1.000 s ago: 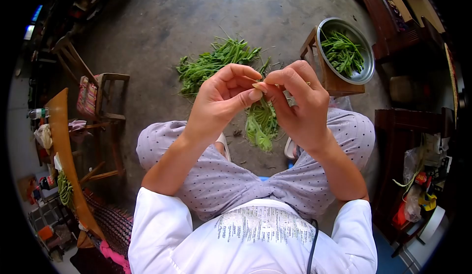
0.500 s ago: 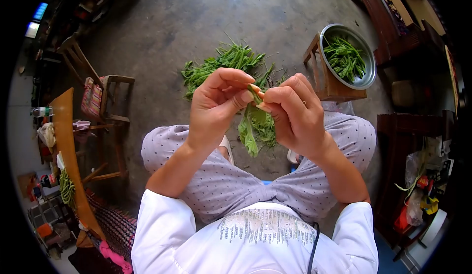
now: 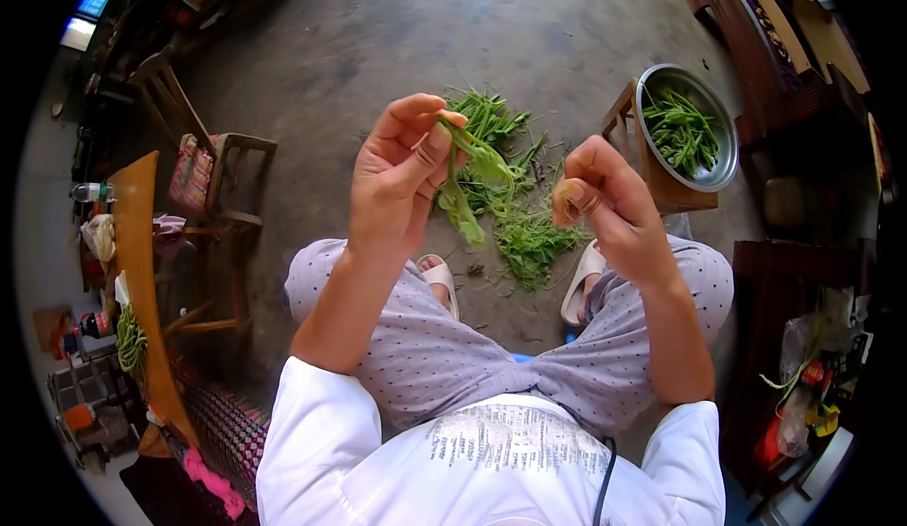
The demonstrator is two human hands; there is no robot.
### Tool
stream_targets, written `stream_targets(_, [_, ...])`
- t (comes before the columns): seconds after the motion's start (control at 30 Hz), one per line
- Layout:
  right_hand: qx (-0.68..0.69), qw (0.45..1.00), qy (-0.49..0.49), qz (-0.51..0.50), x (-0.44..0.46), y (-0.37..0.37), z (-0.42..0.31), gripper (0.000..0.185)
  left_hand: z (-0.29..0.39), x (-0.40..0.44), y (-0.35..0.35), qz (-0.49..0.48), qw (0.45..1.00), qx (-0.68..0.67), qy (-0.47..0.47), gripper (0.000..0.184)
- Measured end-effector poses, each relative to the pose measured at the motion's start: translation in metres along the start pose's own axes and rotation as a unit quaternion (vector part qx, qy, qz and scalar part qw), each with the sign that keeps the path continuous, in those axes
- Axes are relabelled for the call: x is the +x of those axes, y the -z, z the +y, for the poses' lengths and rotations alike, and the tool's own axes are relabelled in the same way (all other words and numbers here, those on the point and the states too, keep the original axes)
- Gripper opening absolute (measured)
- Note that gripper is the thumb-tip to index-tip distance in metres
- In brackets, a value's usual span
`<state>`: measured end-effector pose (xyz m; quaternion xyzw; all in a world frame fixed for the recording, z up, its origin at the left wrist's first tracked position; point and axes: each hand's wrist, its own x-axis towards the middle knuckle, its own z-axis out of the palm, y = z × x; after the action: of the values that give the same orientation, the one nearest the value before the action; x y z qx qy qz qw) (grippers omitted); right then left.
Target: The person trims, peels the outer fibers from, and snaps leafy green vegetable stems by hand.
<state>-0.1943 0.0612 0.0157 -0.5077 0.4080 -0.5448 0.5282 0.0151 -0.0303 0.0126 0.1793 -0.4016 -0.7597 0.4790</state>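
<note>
Between its thumb and fingers, my left hand (image 3: pixel 402 172) pinches a leafy green stem (image 3: pixel 463 200), whose leaves hang down to the right. My right hand (image 3: pixel 614 214) is apart from it, closed with thumb against index finger; what it pinches, if anything, is too small to make out. Below and between the hands lies a pile of loose leaves (image 3: pixel 534 243) on the floor. Behind my left hand is a heap of green stems (image 3: pixel 491 115), partly hidden by it. Cut green stems lie in a metal basin (image 3: pixel 723 172) at the right.
The basin rests on a wooden stool (image 3: pixel 666 186). At the left stand a wooden chair (image 3: pixel 217 172) and a wooden table edge (image 3: pixel 137 243). Dark wooden furniture (image 3: pixel 794 257) is at the right. My two sandalled feet (image 3: pixel 439 280) flank the leaf pile.
My hands have moved apart, the left up and to the left with the leafy stem, the right to the right. The view has shifted slightly, showing more of my feet.
</note>
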Motion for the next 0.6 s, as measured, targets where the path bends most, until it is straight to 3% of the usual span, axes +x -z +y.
stream_targets(0.07, [-0.182, 0.979, -0.094, 0.007, 0.000, 0.009, 0.004, 0.009, 0.006, 0.002, 0.004, 0.017, 1.000, -0.004, -0.013, 0.024])
stream_targets(0.1, [-0.181, 0.979, -0.093, 0.004, -0.002, 0.014, 0.010, 0.009, 0.008, 0.002, 0.006, 0.030, 0.999, -0.012, -0.023, 0.022])
stream_targets(0.17, [-0.465, 0.878, -0.113, -0.018, -0.010, 0.026, 0.026, 0.012, 0.012, 0.003, 0.004, 0.038, 0.999, -0.008, -0.037, 0.022])
stream_targets(0.2, [-0.508, 0.851, -0.132, -0.022, -0.016, 0.031, 0.034, 0.020, 0.014, 0.003, 0.004, 0.044, 0.998, -0.007, -0.046, 0.022])
stream_targets(0.3, [-0.538, 0.828, -0.145, -0.063, -0.025, 0.045, 0.056, 0.022, 0.016, 0.003, 0.007, 0.044, 0.996, 0.015, -0.077, 0.023])
stream_targets(0.43, [-0.517, 0.836, -0.157, -0.093, -0.025, 0.043, 0.066, 0.015, 0.017, 0.003, 0.006, 0.057, 0.991, 0.067, -0.098, 0.022])
stream_targets(0.5, [-0.497, 0.845, -0.108, -0.165, -0.028, 0.038, 0.080, 0.015, 0.009, 0.005, 0.006, 0.065, 0.982, 0.151, -0.090, 0.021])
stream_targets(0.6, [-0.565, 0.791, -0.093, -0.214, -0.035, 0.021, 0.089, 0.015, -0.014, 0.013, -0.012, 0.063, 0.982, 0.176, -0.019, 0.019])
